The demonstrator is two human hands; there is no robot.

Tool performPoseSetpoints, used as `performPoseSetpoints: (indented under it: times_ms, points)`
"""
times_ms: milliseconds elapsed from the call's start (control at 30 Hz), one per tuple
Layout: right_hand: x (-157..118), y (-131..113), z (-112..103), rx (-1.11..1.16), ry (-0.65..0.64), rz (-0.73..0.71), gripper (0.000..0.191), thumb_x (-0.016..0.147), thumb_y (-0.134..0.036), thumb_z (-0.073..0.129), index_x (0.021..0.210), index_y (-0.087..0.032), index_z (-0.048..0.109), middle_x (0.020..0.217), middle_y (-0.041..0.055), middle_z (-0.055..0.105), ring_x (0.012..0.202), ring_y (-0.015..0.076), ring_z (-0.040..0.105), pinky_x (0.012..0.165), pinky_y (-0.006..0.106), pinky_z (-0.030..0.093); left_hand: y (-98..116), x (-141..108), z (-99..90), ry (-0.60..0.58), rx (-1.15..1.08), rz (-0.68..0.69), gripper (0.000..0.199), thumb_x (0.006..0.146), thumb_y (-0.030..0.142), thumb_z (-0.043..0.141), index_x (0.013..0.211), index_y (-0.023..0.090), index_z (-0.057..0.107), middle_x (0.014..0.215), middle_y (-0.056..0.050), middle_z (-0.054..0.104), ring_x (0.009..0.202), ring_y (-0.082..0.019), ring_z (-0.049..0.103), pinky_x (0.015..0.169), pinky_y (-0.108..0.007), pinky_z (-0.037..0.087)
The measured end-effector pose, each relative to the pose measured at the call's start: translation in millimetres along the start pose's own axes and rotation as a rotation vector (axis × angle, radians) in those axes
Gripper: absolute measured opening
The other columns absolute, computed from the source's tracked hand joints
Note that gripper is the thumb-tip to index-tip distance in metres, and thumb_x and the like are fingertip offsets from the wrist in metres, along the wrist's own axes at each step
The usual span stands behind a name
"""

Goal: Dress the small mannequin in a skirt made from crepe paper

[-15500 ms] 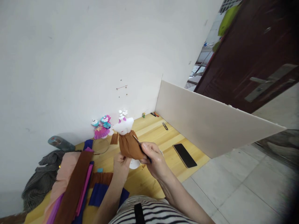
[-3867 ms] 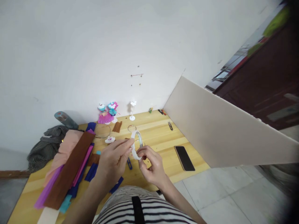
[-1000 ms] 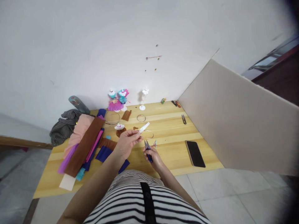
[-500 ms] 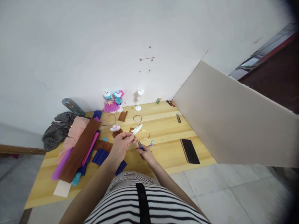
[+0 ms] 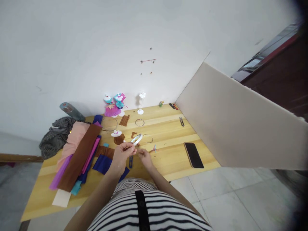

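My left hand (image 5: 122, 156) is closed in a pinch on a white roll of tape (image 5: 137, 139), held tilted above the table. Close to its right, my right hand (image 5: 145, 158) has its fingers pressed together by a thin brownish bit between the hands, too small to make out. Blue-handled thread snips (image 5: 131, 161) lie on the table below my hands. Just beyond the tape are brown fabric scraps (image 5: 119, 140) and a thin wire ring (image 5: 147, 138). A small pink and blue piece (image 5: 154, 148) lies to the right of my right hand.
Folded crepe-like sheets (image 5: 80, 157) are piled on the left by a striped cloth (image 5: 56, 134) and a bottle (image 5: 72, 110). Small dressed mannequins (image 5: 113, 109) and a bare white one (image 5: 141, 102) stand at the wall. A phone (image 5: 193, 155) lies right, before an upright board (image 5: 235, 125).
My right hand has let go of the snips, which now lie on the table. It has moved slightly left and down; the tape in my left hand has shifted left and lower.
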State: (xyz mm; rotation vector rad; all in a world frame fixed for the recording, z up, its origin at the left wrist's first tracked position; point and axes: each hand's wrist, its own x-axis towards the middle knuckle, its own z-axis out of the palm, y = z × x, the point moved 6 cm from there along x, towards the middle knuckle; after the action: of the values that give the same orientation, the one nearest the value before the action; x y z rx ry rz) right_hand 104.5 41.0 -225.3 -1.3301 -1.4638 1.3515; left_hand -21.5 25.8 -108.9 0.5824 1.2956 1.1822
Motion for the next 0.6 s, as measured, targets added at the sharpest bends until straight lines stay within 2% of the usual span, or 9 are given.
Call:
performPoseSetpoints:
  times_ms: [100,167,200,233,300,400,500,600]
  points:
    - [-1,-19,-44,0.050,0.174,-0.035,0.037,0.090,-0.033,0.042,0.117,-0.016,0.061,0.086,0.0061,0.066,0.073,0.0178,0.058,0.064,0.030,0.049,-1,0,0.6,-0.036,0.094,0.018,0.021,0.058,0.029,0.079,0.067,0.014,0.067,0.066,-0.001,0.067,0.064,-0.013,0.064,0.066,-0.025,0.050]
    - [-5,-39,-72,0.071,0.242,-0.071,0.041,0.093,-0.036,0.039,0.123,-0.018,0.058,0.090,0.0067,0.066,0.074,0.0174,0.058,0.065,0.030,0.049,-1,0,4.1,-0.086,0.168,0.029,0.016,0.059,0.024,0.076,0.066,0.013,0.067,0.063,-0.001,0.066,0.061,-0.013,0.061,0.063,-0.025,0.048]
    - [-7,-51,-83,0.079,0.242,-0.110,0.039,0.092,-0.038,0.042,0.122,-0.019,0.059,0.094,0.0072,0.067,0.076,0.0175,0.059,0.068,0.031,0.050,-1,1,6.7,-0.115,0.205,0.037,0.013,0.059,0.021,0.075,0.064,0.013,0.067,0.063,-0.001,0.066,0.059,-0.012,0.060,0.061,-0.024,0.047]
    - [-9,-68,-88,0.068,0.174,-0.206,0.038,0.092,-0.039,0.046,0.121,-0.020,0.061,0.100,0.0090,0.067,0.081,0.0188,0.061,0.071,0.032,0.050,-1,1,9.7,-0.143,0.239,0.045,0.010,0.058,0.019,0.074,0.063,0.013,0.067,0.063,-0.001,0.065,0.057,-0.011,0.058,0.059,-0.023,0.045]
    - [-15,-100,-90,-0.048,-0.001,-0.376,0.035,0.093,-0.039,0.047,0.118,-0.021,0.064,0.111,0.0109,0.067,0.098,0.0226,0.061,0.081,0.035,0.049,-2,1,16.1,-0.196,0.299,0.062,0.007,0.058,0.017,0.071,0.059,0.013,0.066,0.066,-0.001,0.065,0.056,-0.010,0.055,0.058,-0.023,0.044]
    - [-24,-122,-82,-0.248,-0.200,-0.436,0.033,0.096,-0.036,0.044,0.112,-0.018,0.067,0.102,0.0115,0.070,0.092,0.0221,0.064,0.081,0.035,0.048,-6,-2,24.4,-0.261,0.373,0.069,0.007,0.060,0.020,0.068,0.058,0.014,0.064,0.066,-0.001,0.064,0.056,-0.011,0.055,0.057,-0.024,0.044]
    - [-29,-122,-76,-0.344,-0.249,-0.388,0.029,0.096,-0.031,0.044,0.101,-0.017,0.069,0.085,0.0086,0.069,0.078,0.0189,0.063,0.072,0.030,0.047,-9,-4,26.3,-0.273,0.445,0.065,0.012,0.065,0.026,0.064,0.062,0.014,0.064,0.069,-0.004,0.067,0.056,-0.013,0.058,0.055,-0.026,0.046]
    - [-33,-114,-75,-0.354,-0.216,-0.339,0.025,0.095,-0.023,0.046,0.094,-0.017,0.070,0.080,0.0064,0.067,0.075,0.0181,0.062,0.069,0.029,0.046,-10,-3,21.6,-0.211,0.544,0.117,0.012,0.067,0.025,0.063,0.063,0.015,0.067,0.085,-0.008,0.070,0.064,-0.015,0.062,0.062,-0.028,0.048]
